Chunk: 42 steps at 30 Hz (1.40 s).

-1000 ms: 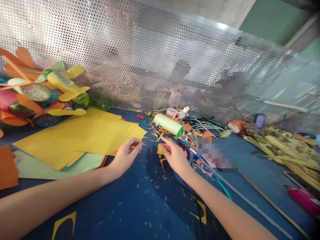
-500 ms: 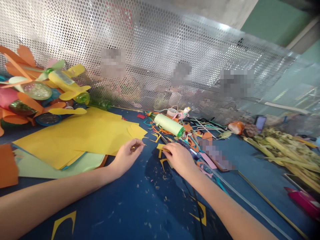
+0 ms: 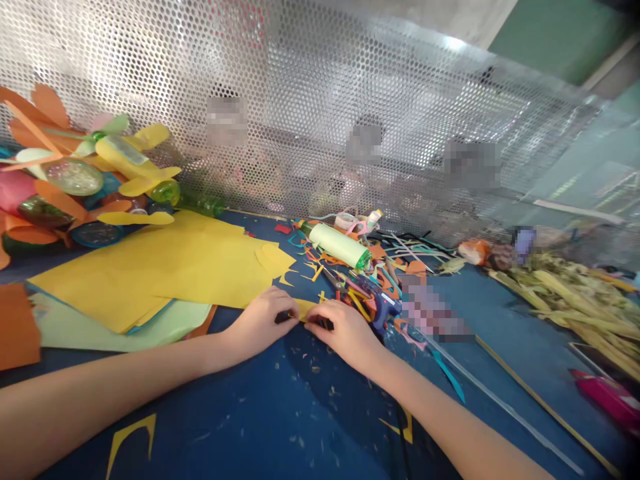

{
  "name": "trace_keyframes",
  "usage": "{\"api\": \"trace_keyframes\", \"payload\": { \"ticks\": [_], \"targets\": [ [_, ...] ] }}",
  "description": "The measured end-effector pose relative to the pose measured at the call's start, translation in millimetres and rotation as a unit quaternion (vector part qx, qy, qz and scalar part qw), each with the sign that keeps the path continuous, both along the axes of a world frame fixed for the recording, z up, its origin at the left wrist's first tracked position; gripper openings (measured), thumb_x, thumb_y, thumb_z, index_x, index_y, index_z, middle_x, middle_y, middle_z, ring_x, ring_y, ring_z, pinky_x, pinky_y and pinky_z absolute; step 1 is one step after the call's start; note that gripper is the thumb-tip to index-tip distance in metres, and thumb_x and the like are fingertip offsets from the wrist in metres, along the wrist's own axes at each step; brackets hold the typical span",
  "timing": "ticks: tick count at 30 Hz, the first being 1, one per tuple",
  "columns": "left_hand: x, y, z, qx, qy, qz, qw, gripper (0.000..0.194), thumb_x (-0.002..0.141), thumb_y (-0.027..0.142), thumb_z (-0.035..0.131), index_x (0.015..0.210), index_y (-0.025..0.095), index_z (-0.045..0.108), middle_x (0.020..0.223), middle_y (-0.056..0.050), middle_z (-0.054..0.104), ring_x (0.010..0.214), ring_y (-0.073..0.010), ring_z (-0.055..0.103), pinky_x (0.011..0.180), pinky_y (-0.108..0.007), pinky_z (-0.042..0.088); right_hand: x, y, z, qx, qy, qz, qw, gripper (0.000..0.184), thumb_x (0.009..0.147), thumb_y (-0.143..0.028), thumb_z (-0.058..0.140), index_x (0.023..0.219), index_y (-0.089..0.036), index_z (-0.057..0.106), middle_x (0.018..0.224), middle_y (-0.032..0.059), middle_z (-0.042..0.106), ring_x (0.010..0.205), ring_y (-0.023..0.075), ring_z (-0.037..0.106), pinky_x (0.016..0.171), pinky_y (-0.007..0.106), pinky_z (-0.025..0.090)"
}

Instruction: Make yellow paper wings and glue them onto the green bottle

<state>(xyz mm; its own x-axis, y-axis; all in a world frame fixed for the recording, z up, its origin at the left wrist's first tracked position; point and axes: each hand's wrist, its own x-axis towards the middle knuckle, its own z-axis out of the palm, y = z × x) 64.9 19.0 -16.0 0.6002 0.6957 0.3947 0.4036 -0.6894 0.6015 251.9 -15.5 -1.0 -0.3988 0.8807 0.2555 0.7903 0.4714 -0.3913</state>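
Above the blue table (image 3: pixel 240 413), my left hand (image 3: pixel 265 320) and my right hand (image 3: pixel 345 333) meet with bent fingers. Both pinch a small piece of yellow paper (image 3: pixel 303 308), one at each side; the fingers hide part of it. Just left of my left hand lie large yellow sheets (image 3: pixel 200 267) over pale green sheets (image 3: pixel 115 327). Beyond my right hand is a blue glue gun (image 3: pixel 386 310), with scissors (image 3: pixel 333 279) close by. A green bottle wrapped in pale paper (image 3: pixel 340 245) rests on its side further back.
Bottle flowers with paper petals (image 3: pixel 135 160) are heaped at the far left. Paper scraps (image 3: pixel 415 268) surround the bottle. A thin wooden stick (image 3: pixel 545 403), a pink object (image 3: pixel 607 400) and dried husks (image 3: pixel 565 287) lie to the right. A perforated metal panel (image 3: pixel 300 87) borders the back.
My right hand has brought the yellow piece left and slightly nearer. My left hand has moved right and closed on its other side. The glue gun and scissors show more fully.
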Motion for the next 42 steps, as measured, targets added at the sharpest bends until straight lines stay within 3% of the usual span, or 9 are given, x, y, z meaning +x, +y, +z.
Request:
{"api": "trace_keyframes", "payload": {
  "ticks": [12,20,29,42],
  "targets": [
    [0.7,-1.1,-3.8,0.01,0.014,0.032,0.999,0.014,0.072,0.008,0.047,0.079,0.018,0.054,0.074,-0.001,0.057,0.075,-0.0155,0.051,0.068,-0.028,0.043,-0.3,-1.0,-0.9,-0.017,0.03,-0.011,0.999,0.014,0.077,-0.009,0.054,0.084,-0.02,0.058,0.081,0.0007,0.062,0.077,0.0142,0.058,0.071,0.027,0.047],
    [1.2,2.7,-6.3,0.032,0.015,0.008,0.999,0.015,0.071,0.006,0.049,0.073,0.018,0.059,0.074,0.0,0.059,0.075,-0.0144,0.051,0.074,-0.028,0.042,-2.6,-4.4,-4.0,0.024,-0.017,-0.007,1.0,0.008,0.079,-0.015,0.054,0.082,-0.02,0.059,0.08,0.0025,0.06,0.081,0.0162,0.056,0.074,0.03,0.046],
    [1.4,2.9,-8.1,0.031,0.006,0.009,0.999,0.015,0.07,0.007,0.049,0.077,0.018,0.057,0.074,-0.001,0.06,0.075,-0.0157,0.053,0.072,-0.03,0.043,-1.7,-1.9,-1.7,-0.014,0.016,-0.014,1.0,0.006,0.078,-0.013,0.056,0.077,-0.019,0.057,0.079,0.0013,0.059,0.081,0.0152,0.056,0.074,0.029,0.046],
    [1.6,2.7,-6.1,0.04,0.028,-0.009,0.999,0.017,0.069,0.005,0.046,0.074,0.018,0.055,0.073,0.0,0.059,0.075,-0.0156,0.052,0.073,-0.03,0.041,-1.8,-4.0,-4.2,-0.008,-0.001,-0.024,1.0,0.006,0.079,-0.017,0.057,0.076,-0.018,0.061,0.08,0.0034,0.055,0.085,0.0164,0.053,0.078,0.03,0.045]
  ]
}}
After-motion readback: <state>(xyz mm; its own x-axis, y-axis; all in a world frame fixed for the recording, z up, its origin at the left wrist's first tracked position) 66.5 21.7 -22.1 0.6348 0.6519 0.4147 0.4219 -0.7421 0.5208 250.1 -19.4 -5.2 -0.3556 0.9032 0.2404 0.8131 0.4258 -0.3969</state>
